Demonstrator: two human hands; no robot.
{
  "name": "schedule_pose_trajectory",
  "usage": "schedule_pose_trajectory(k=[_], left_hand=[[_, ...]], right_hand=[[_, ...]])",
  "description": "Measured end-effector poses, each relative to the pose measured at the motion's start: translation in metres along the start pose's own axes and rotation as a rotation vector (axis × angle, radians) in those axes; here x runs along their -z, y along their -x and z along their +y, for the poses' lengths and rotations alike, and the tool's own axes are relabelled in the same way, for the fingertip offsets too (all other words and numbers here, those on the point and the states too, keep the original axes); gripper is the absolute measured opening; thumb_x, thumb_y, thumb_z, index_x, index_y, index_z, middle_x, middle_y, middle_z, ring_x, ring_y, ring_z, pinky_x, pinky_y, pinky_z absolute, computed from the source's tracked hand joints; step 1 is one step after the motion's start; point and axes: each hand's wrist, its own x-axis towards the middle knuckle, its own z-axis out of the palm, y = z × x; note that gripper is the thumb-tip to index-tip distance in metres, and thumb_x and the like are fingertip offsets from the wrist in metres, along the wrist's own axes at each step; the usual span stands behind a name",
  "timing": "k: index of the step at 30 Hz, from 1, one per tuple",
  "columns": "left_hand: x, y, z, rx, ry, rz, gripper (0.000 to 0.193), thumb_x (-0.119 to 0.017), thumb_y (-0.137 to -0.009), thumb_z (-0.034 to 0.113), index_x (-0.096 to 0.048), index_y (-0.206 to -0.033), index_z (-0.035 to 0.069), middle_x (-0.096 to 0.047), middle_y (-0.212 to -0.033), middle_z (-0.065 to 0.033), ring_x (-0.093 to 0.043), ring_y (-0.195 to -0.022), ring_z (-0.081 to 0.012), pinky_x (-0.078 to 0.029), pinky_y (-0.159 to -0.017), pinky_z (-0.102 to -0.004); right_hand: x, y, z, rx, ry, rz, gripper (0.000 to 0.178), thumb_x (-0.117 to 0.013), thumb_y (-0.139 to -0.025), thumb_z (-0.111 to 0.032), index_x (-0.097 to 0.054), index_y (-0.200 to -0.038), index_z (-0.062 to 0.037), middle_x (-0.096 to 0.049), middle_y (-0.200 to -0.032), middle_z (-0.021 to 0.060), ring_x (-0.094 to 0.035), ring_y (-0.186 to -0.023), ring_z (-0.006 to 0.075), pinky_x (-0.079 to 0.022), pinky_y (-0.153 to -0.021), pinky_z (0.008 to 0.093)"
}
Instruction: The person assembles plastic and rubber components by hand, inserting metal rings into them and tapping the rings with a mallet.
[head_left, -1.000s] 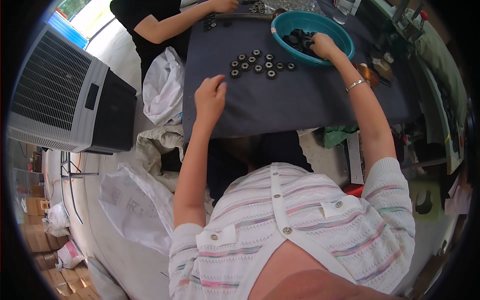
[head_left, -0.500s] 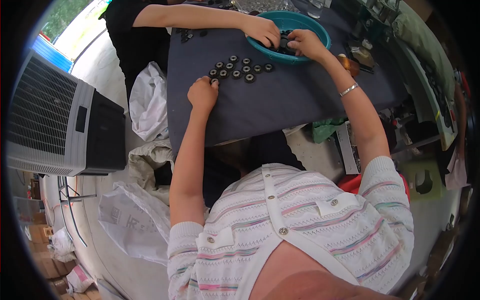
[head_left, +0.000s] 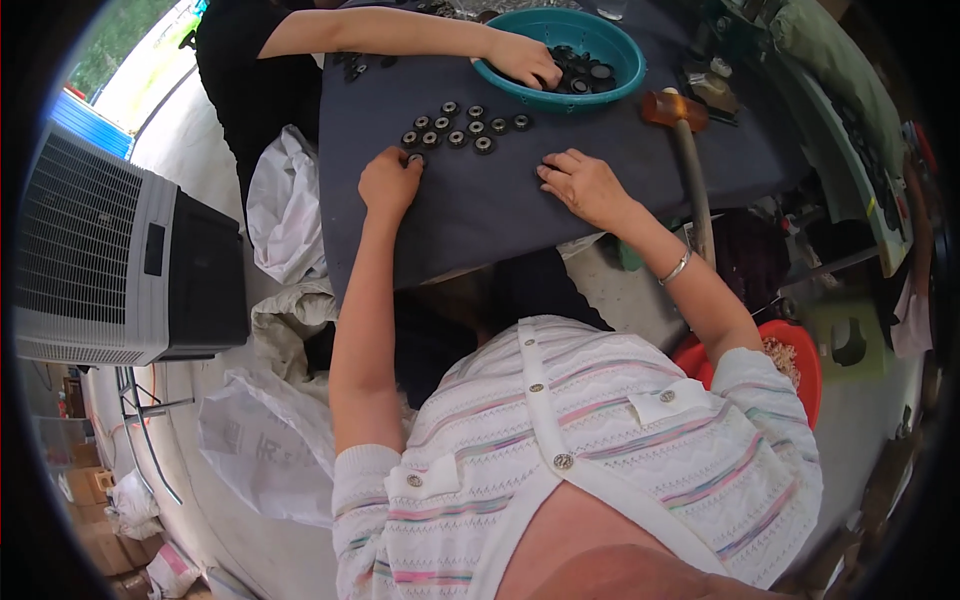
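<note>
On the dark cloth-covered table [head_left: 480, 220], my left hand [head_left: 391, 182] closes its thumb and fingers on a small black roller [head_left: 416, 158] with a metal centre. Just beyond it lies a loose group of several like rollers [head_left: 457, 138], flat on the cloth. My right hand [head_left: 592, 190] is low over the table to the right of them, fingers curled together. Something dark shows at its fingertips, too covered to name. At the far side, a teal basin [head_left: 625, 92] holds many black round parts [head_left: 580, 70], and another person's hand [head_left: 522, 60] reaches into it.
A mallet with an amber head [head_left: 660, 108] and wooden handle [head_left: 694, 190] lies on the right. A big air cooler [head_left: 90, 240] stands at left, near white sacks [head_left: 290, 205]. A red tub [head_left: 805, 360] is beside my right elbow.
My right hand has come out of the basin and back toward me over the table. My left hand stays at the roller group. The other person's hand remains in the basin.
</note>
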Motion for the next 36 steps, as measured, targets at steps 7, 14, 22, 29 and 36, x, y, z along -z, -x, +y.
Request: schedule_pose_trajectory(k=[7, 14, 22, 29, 36], left_hand=[[0.014, -0.005, 0.011, 0.021, -0.049, -0.202, 0.033, -0.066, -0.071, 0.032, -0.063, -0.094, 0.008, -0.066, -0.086, -0.0141, -0.063, -0.085, -0.0314, -0.049, -0.074, -0.0406], [0.003, -0.008, 0.004, -0.107, -0.038, -0.194, 0.033, -0.064, -0.074, 0.030, -0.064, -0.100, 0.009, -0.066, -0.091, -0.0136, -0.062, -0.089, -0.0306, -0.048, -0.077, -0.0409], [0.017, 0.011, 0.014, -0.141, -0.025, -0.289, 0.024, -0.063, -0.076, 0.028, -0.064, -0.084, 0.006, -0.064, -0.081, -0.0132, -0.061, -0.080, -0.0313, -0.047, -0.070, -0.0410], [0.026, 0.072, 0.051, -0.087, 0.806, -0.375, 0.014, -0.056, -0.087, 0.016, -0.061, -0.088, 0.002, -0.055, -0.059, -0.0052, -0.050, -0.049, -0.0096, -0.040, -0.048, -0.0236], [0.062, 0.119, 0.084, -0.074, 1.192, -0.444, 0.024, -0.047, -0.093, 0.015, -0.059, -0.105, -0.002, -0.058, -0.073, -0.0023, -0.050, -0.057, -0.0056, -0.039, -0.050, -0.0188]], right_hand=[[0.009, -0.016, 0.010, -0.350, -0.181, -0.277, 0.018, -0.064, -0.075, -0.009, -0.063, -0.092, -0.0017, -0.061, -0.089, 0.0111, -0.059, -0.086, 0.0291, -0.049, -0.072, 0.0366], [0.009, -0.018, 0.015, -0.417, -0.298, -0.318, 0.020, -0.066, -0.073, -0.003, -0.060, -0.093, -0.0006, -0.059, -0.091, 0.0145, -0.059, -0.085, 0.0332, -0.047, -0.076, 0.0382], [0.011, -0.014, 0.002, -0.499, -0.510, -0.258, 0.016, -0.065, -0.075, -0.002, -0.060, -0.091, 0.0000, -0.058, -0.084, 0.0128, -0.060, -0.074, 0.0258, -0.049, -0.066, 0.0335], [0.038, -0.027, -0.058, -0.722, -1.154, -0.056, 0.012, -0.061, -0.081, 0.002, -0.060, -0.093, 0.0012, -0.059, -0.081, 0.0031, -0.058, -0.067, 0.0082, -0.050, -0.060, 0.0211], [0.045, -0.032, -0.089, -0.652, -1.336, 0.058, 0.013, -0.061, -0.081, 0.002, -0.059, -0.094, 0.0009, -0.060, -0.074, 0.0026, -0.059, -0.064, 0.0072, -0.049, -0.057, 0.0203]])
